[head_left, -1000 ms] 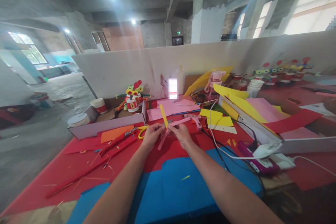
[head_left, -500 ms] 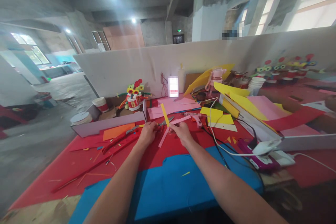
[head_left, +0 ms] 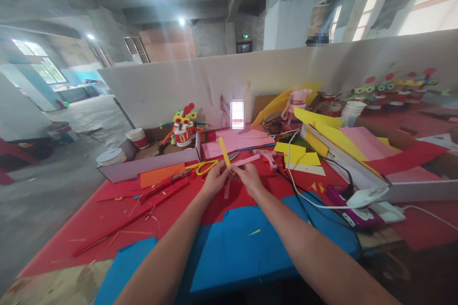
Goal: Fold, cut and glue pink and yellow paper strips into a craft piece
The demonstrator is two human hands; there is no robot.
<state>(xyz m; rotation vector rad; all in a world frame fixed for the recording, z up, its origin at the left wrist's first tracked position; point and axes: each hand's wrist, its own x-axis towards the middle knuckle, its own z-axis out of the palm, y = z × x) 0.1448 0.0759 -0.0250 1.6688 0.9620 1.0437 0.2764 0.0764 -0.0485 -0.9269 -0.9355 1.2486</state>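
Observation:
My left hand [head_left: 216, 179] and my right hand [head_left: 249, 178] meet over the red table covering. Both are closed, pinching the crossing point of narrow paper strips. A yellow paper strip [head_left: 224, 151] sticks up and away from the fingers. One pink paper strip [head_left: 247, 160] slants to the right above my right hand, and a pink end [head_left: 226, 191] hangs below the fingers. Scissors with yellow handles [head_left: 207, 167] lie just beyond my left hand, their blades partly behind the yellow strip. A pink glue gun [head_left: 269, 158] rests past my right hand.
Blue cloth or paper [head_left: 250, 248] covers the near edge. At right are a purple power strip [head_left: 345, 207], cables and a box of coloured paper [head_left: 415, 193]. A low box [head_left: 150, 167] at left holds paper-cup figures [head_left: 182, 134]. A white partition [head_left: 171, 81] stands behind.
My left hand has left the scissors, which now lie on the table, and has moved right to the strips. The lower pink end has swung to hang more upright.

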